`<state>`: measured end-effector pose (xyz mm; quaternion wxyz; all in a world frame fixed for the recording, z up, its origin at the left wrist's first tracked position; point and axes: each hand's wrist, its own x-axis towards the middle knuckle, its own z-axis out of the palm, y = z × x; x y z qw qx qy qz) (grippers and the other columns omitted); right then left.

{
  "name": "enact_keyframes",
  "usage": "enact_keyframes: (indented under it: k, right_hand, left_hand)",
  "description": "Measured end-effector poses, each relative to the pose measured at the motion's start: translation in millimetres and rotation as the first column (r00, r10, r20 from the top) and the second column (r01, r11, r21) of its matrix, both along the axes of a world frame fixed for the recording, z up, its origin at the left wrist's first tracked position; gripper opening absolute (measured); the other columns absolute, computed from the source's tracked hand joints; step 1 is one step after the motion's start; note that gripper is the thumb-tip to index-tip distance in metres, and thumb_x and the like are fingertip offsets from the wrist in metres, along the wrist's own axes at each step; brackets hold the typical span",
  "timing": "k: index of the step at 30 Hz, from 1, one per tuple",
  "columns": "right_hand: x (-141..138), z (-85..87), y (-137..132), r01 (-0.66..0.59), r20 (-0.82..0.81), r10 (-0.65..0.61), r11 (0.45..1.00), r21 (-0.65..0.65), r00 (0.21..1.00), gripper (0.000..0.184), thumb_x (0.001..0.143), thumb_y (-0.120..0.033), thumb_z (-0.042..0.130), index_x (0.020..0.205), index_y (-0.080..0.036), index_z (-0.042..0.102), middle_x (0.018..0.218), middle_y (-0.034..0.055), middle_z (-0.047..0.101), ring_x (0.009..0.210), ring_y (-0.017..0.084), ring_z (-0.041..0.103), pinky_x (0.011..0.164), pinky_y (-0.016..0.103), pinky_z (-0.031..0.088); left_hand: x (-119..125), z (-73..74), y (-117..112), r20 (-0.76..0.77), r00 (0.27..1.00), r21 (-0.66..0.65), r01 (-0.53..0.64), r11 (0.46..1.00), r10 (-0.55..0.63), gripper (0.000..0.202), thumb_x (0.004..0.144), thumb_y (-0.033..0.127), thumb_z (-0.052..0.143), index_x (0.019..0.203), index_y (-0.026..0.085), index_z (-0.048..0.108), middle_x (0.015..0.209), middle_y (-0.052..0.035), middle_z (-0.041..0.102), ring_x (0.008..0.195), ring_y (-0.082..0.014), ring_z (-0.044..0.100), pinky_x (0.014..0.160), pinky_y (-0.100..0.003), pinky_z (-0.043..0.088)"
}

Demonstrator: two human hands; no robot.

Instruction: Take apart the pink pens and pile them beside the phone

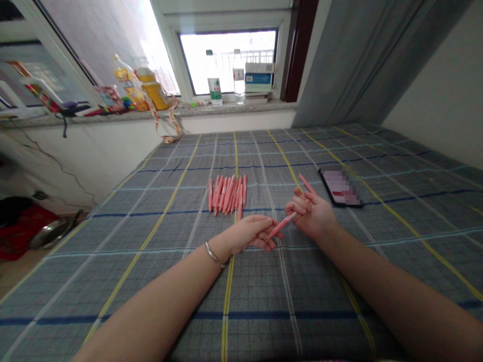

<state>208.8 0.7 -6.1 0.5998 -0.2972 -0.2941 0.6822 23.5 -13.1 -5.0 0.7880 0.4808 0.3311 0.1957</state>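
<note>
Both my hands meet over a grey plaid bedsheet (151, 211) on one pink pen (282, 224). My left hand (252, 234), with a silver bracelet at the wrist, has its fingers curled round the pen's lower end. My right hand (312, 213) pinches the pen's upper end, and a second pink pen (306, 183) sticks out above its fingers. A row of several pink pens (227, 193) lies side by side on the sheet just beyond my left hand.
A phone (340, 187) with a lit screen lies to the right of my right hand. The windowsill (234, 108) at the back holds two water bottles (214, 80), stacked boxes (258, 80), an orange jar (154, 90) and clutter. The floor drops off at left.
</note>
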Motion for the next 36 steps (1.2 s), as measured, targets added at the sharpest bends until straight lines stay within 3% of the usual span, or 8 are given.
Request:
enact_keyframes:
  k: [4, 7, 12, 18, 24, 27, 31, 36]
  right_hand:
    - [8.7, 0.6, 6.1, 0.097, -0.115, -0.095, 0.995, 0.006, 0.989, 0.022, 0.083, -0.013, 0.036, 0.07, -0.021, 0.051, 0.041, -0.0094, 0.018, 0.035, 0.009, 0.018, 0.054, 0.025, 0.043]
    - [10.9, 1.8, 6.9, 0.134, -0.133, -0.13, 0.991, 0.02, 0.983, 0.023, 0.084, -0.014, 0.035, 0.07, -0.022, 0.052, 0.041, -0.0093, 0.019, 0.034, 0.009, 0.02, 0.056, 0.025, 0.044]
    - [12.1, 0.5, 6.5, 0.13, -0.122, -0.123, 0.99, 0.055, 0.985, 0.026, 0.088, -0.024, 0.033, 0.071, -0.022, 0.054, 0.041, -0.0085, 0.022, 0.035, 0.009, 0.024, 0.057, 0.027, 0.045]
    - [12.2, -4.7, 10.6, 0.116, -0.064, -0.109, 0.986, 0.116, 0.992, 0.021, 0.086, -0.018, 0.038, 0.07, -0.023, 0.051, 0.039, -0.0091, 0.02, 0.034, 0.008, 0.021, 0.062, 0.026, 0.046]
    - [12.9, -4.2, 9.5, 0.119, -0.071, -0.113, 0.99, 0.08, 0.991, 0.024, 0.086, -0.025, 0.037, 0.067, -0.023, 0.051, 0.04, -0.009, 0.02, 0.035, 0.009, 0.019, 0.063, 0.03, 0.046]
    - [12.4, -3.4, 9.0, 0.103, -0.061, -0.099, 0.992, 0.078, 0.993, 0.023, 0.085, -0.019, 0.037, 0.068, -0.023, 0.052, 0.038, -0.0093, 0.019, 0.033, 0.009, 0.018, 0.062, 0.028, 0.046]
    - [11.0, -1.2, 9.2, 0.109, -0.151, -0.109, 0.994, -0.007, 0.982, 0.03, 0.086, -0.012, 0.032, 0.07, -0.022, 0.054, 0.035, -0.0096, 0.019, 0.032, 0.009, 0.019, 0.058, 0.025, 0.044]
    - [11.5, 0.5, 8.5, 0.064, -0.268, -0.07, 0.997, -0.031, 0.961, 0.036, 0.091, -0.025, 0.027, 0.069, -0.02, 0.055, 0.035, -0.0096, 0.021, 0.031, 0.008, 0.021, 0.052, 0.022, 0.043]
  left_hand:
    - [-2.9, 0.9, 4.8, 0.05, 0.996, -0.167, -0.07, 0.984, 0.079, 0.028, 0.088, 0.025, 0.041, 0.099, 0.008, 0.06, 0.084, -0.0104, 0.067, 0.064, -0.0108, 0.064, 0.06, -0.021, 0.052]
    - [-3.4, 1.8, 6.3, 0.06, 0.987, -0.232, -0.132, 0.964, 0.149, 0.029, 0.087, 0.023, 0.04, 0.098, 0.007, 0.061, 0.082, -0.0113, 0.068, 0.065, -0.0117, 0.064, 0.061, -0.021, 0.053]
    - [-2.4, 3.1, 5.3, 0.04, 0.98, -0.231, -0.181, 0.956, 0.195, 0.026, 0.086, 0.022, 0.043, 0.095, 0.007, 0.062, 0.083, -0.011, 0.068, 0.072, -0.0137, 0.065, 0.061, -0.021, 0.053]
    - [-4.3, 3.5, 6.8, 0.08, 0.982, -0.278, -0.146, 0.95, 0.174, 0.029, 0.087, 0.022, 0.04, 0.099, 0.006, 0.061, 0.083, -0.0108, 0.068, 0.072, -0.0138, 0.065, 0.061, -0.022, 0.053]
    - [-5.2, 1.8, 8.2, 0.097, 0.979, -0.303, -0.142, 0.942, 0.179, 0.029, 0.088, 0.022, 0.039, 0.098, 0.006, 0.061, 0.081, -0.0107, 0.068, 0.071, -0.0146, 0.066, 0.061, -0.023, 0.053]
    - [-5.4, 1.3, 8.5, 0.098, 0.981, -0.3, -0.133, 0.945, 0.169, 0.03, 0.088, 0.022, 0.039, 0.098, 0.005, 0.061, 0.081, -0.0113, 0.068, 0.072, -0.0146, 0.066, 0.062, -0.023, 0.052]
    - [-5.5, 1.1, 9.0, 0.1, 0.982, -0.297, -0.125, 0.947, 0.161, 0.031, 0.089, 0.023, 0.038, 0.098, 0.005, 0.061, 0.081, -0.0117, 0.068, 0.072, -0.0144, 0.065, 0.063, -0.023, 0.052]
    - [-5.4, 1.5, 9.1, 0.109, 0.981, -0.31, -0.121, 0.943, 0.162, 0.03, 0.088, 0.021, 0.037, 0.098, 0.004, 0.061, 0.081, -0.0121, 0.068, 0.072, -0.0152, 0.066, 0.064, -0.023, 0.052]
